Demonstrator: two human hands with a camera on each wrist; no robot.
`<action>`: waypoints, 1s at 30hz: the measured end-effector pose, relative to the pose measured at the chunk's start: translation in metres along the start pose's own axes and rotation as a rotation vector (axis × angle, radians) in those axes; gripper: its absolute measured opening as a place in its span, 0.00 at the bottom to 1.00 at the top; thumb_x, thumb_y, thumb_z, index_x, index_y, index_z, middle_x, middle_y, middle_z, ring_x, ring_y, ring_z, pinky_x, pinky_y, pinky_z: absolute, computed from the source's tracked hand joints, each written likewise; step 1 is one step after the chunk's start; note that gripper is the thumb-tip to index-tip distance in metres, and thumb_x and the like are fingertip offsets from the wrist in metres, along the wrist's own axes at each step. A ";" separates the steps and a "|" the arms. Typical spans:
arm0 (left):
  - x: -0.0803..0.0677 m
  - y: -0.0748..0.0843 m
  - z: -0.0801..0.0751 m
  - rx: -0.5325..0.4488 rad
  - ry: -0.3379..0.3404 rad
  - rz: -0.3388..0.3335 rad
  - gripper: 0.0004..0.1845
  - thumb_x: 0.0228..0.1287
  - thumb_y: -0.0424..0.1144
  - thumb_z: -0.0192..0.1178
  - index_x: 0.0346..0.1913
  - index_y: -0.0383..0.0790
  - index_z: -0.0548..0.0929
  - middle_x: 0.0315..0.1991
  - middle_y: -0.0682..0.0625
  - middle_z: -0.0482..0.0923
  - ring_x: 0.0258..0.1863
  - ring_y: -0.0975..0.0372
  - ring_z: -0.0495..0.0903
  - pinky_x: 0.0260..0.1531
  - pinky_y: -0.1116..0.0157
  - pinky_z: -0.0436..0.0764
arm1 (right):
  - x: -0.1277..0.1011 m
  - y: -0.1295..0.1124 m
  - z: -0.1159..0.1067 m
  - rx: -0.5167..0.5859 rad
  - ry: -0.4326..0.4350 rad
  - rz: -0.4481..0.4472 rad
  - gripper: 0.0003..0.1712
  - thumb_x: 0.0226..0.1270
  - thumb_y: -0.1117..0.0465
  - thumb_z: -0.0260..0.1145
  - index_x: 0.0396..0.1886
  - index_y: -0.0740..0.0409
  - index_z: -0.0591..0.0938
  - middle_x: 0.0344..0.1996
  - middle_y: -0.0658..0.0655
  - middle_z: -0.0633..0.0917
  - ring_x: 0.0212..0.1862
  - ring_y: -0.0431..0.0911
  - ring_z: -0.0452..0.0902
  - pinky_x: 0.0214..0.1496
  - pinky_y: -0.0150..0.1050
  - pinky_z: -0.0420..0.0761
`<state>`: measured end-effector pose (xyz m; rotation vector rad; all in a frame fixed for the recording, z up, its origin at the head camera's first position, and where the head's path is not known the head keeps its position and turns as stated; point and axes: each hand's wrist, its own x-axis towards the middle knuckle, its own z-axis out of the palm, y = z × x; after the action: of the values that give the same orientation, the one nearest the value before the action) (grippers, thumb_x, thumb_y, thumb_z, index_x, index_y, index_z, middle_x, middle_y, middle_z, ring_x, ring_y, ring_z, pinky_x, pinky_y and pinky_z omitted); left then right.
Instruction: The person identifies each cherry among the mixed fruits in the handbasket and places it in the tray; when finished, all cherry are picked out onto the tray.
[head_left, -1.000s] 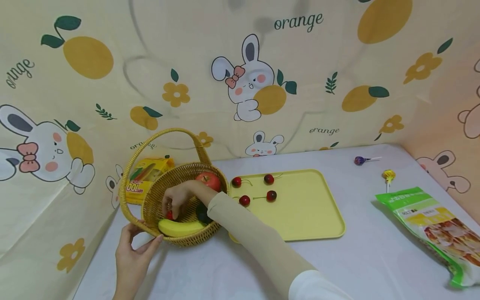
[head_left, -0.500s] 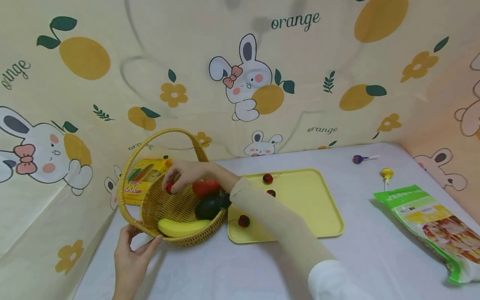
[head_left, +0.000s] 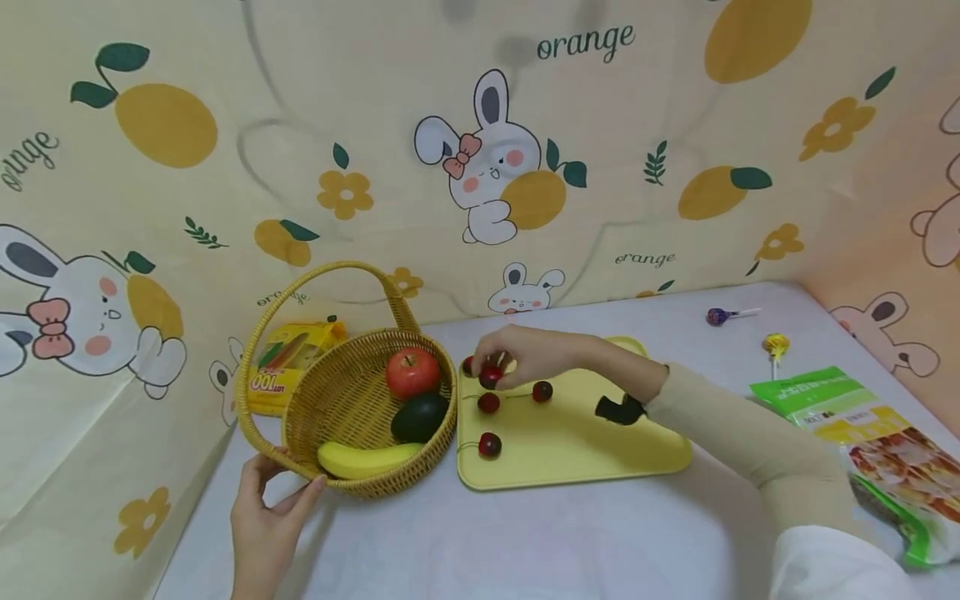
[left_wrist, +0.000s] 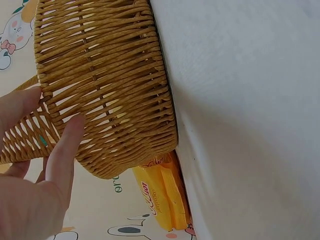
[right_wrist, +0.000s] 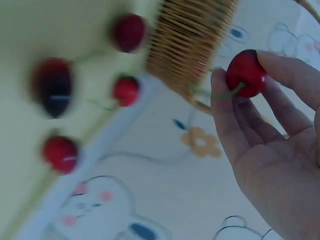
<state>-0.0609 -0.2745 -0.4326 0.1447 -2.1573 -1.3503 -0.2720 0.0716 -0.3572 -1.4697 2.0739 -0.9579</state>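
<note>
My left hand point(head_left: 266, 517) grips the wicker basket point(head_left: 367, 483) at the foot of its handle, thumb and fingers on either side of the rim in the left wrist view. An apple point(head_left: 412, 373), an avocado point(head_left: 420, 418) and a banana point(head_left: 367, 459) lie inside the basket. Above the left part of the yellow tray point(head_left: 585, 442), my right hand point(head_left: 528, 357) pinches a dark red cherry point(right_wrist: 246, 74) between thumb and fingers, its green stem showing in the right wrist view. Several other cherries point(head_left: 490, 445) with stems lie on the tray near its left side.
Behind the basket stands a yellow snack bag point(head_left: 288, 358). To the right of the tray lie a purple lollipop point(head_left: 718, 317), a yellow lollipop point(head_left: 776, 346) and a green food bag point(head_left: 877, 450), partly covered by my right sleeve. A printed cloth backs the table.
My right hand has lifted the cherry out of the basket and carried it right, over the tray. The left hand keeps its hold on the basket, which has hardly moved.
</note>
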 end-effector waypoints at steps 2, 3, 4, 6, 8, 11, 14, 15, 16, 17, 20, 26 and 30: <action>0.000 0.000 0.001 -0.003 0.004 -0.006 0.31 0.48 0.14 0.71 0.56 0.26 0.71 0.48 0.47 0.73 0.50 0.62 0.75 0.35 0.75 0.87 | -0.019 0.003 0.008 -0.030 -0.001 0.046 0.14 0.63 0.72 0.68 0.49 0.63 0.83 0.44 0.52 0.83 0.46 0.45 0.80 0.51 0.38 0.87; 0.000 0.000 0.001 0.000 0.005 -0.009 0.31 0.48 0.14 0.71 0.56 0.26 0.71 0.48 0.47 0.73 0.50 0.63 0.74 0.35 0.75 0.87 | -0.027 0.005 0.011 -0.041 -0.005 0.071 0.14 0.63 0.71 0.68 0.49 0.63 0.83 0.44 0.51 0.83 0.45 0.45 0.80 0.50 0.38 0.87; 0.000 0.000 0.002 0.003 0.003 -0.011 0.31 0.48 0.15 0.71 0.56 0.26 0.71 0.48 0.46 0.72 0.50 0.63 0.74 0.35 0.75 0.87 | -0.034 0.005 0.015 -0.053 -0.009 0.093 0.14 0.64 0.71 0.68 0.49 0.64 0.83 0.43 0.51 0.83 0.44 0.44 0.79 0.49 0.37 0.87; -0.001 0.001 0.002 0.007 0.001 -0.023 0.31 0.49 0.15 0.71 0.57 0.26 0.71 0.48 0.46 0.72 0.50 0.64 0.74 0.35 0.76 0.87 | -0.046 0.008 0.020 -0.073 -0.017 0.128 0.14 0.63 0.71 0.69 0.49 0.64 0.83 0.44 0.50 0.84 0.44 0.43 0.79 0.49 0.36 0.87; -0.001 0.002 0.002 0.019 0.000 -0.030 0.31 0.49 0.16 0.71 0.57 0.26 0.71 0.47 0.47 0.72 0.50 0.65 0.74 0.35 0.76 0.87 | -0.054 0.010 0.024 -0.096 -0.025 0.150 0.14 0.63 0.71 0.69 0.49 0.64 0.83 0.43 0.49 0.84 0.42 0.43 0.79 0.48 0.35 0.86; -0.001 0.003 0.001 0.038 0.004 -0.038 0.30 0.49 0.16 0.71 0.56 0.27 0.71 0.47 0.48 0.72 0.49 0.66 0.74 0.35 0.76 0.87 | -0.061 0.012 0.029 -0.118 -0.024 0.165 0.13 0.62 0.71 0.70 0.47 0.63 0.83 0.40 0.48 0.83 0.41 0.44 0.78 0.48 0.38 0.85; -0.001 0.003 0.000 0.057 0.003 -0.042 0.31 0.49 0.16 0.71 0.56 0.27 0.70 0.47 0.50 0.72 0.50 0.67 0.74 0.35 0.76 0.87 | -0.066 0.014 0.034 -0.132 -0.019 0.177 0.12 0.61 0.71 0.71 0.45 0.61 0.83 0.37 0.47 0.83 0.40 0.43 0.77 0.46 0.38 0.85; -0.001 0.003 0.000 0.059 0.001 -0.042 0.31 0.49 0.17 0.71 0.56 0.27 0.70 0.47 0.50 0.72 0.50 0.67 0.74 0.35 0.75 0.87 | -0.067 0.015 0.036 -0.139 -0.021 0.183 0.13 0.61 0.71 0.71 0.45 0.61 0.83 0.37 0.47 0.83 0.40 0.43 0.77 0.46 0.38 0.85; -0.001 0.003 0.000 0.058 0.000 -0.043 0.31 0.49 0.17 0.71 0.56 0.27 0.70 0.47 0.50 0.72 0.50 0.67 0.74 0.35 0.75 0.87 | -0.068 0.016 0.038 -0.145 -0.022 0.187 0.13 0.60 0.71 0.71 0.45 0.61 0.83 0.38 0.47 0.83 0.41 0.42 0.77 0.47 0.38 0.84; -0.001 0.002 0.000 0.058 -0.001 -0.046 0.31 0.49 0.16 0.71 0.56 0.27 0.70 0.47 0.50 0.72 0.50 0.67 0.74 0.35 0.75 0.87 | -0.069 0.017 0.040 -0.156 -0.021 0.188 0.14 0.60 0.72 0.71 0.46 0.61 0.83 0.38 0.47 0.83 0.41 0.41 0.77 0.48 0.38 0.85; -0.001 0.002 0.000 0.071 0.001 -0.057 0.31 0.49 0.17 0.71 0.56 0.28 0.70 0.47 0.50 0.72 0.50 0.67 0.74 0.35 0.75 0.87 | -0.069 0.018 0.045 -0.191 -0.014 0.187 0.16 0.59 0.73 0.71 0.47 0.61 0.83 0.40 0.48 0.84 0.42 0.42 0.77 0.50 0.39 0.84; -0.001 0.004 0.001 0.074 0.000 -0.068 0.31 0.49 0.16 0.71 0.57 0.28 0.70 0.48 0.51 0.71 0.50 0.67 0.73 0.35 0.75 0.87 | -0.069 0.019 0.050 -0.217 0.004 0.169 0.17 0.58 0.73 0.72 0.48 0.62 0.83 0.41 0.50 0.84 0.42 0.43 0.77 0.49 0.36 0.84; -0.001 0.004 0.001 0.080 -0.004 -0.073 0.32 0.49 0.16 0.71 0.57 0.28 0.70 0.48 0.51 0.71 0.50 0.68 0.73 0.35 0.76 0.87 | -0.069 0.020 0.053 -0.220 0.004 0.173 0.17 0.59 0.72 0.72 0.48 0.62 0.83 0.42 0.50 0.84 0.42 0.43 0.77 0.50 0.36 0.84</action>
<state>-0.0600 -0.2718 -0.4300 0.2542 -2.2301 -1.3054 -0.2246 0.1248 -0.4117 -1.3629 2.3259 -0.6847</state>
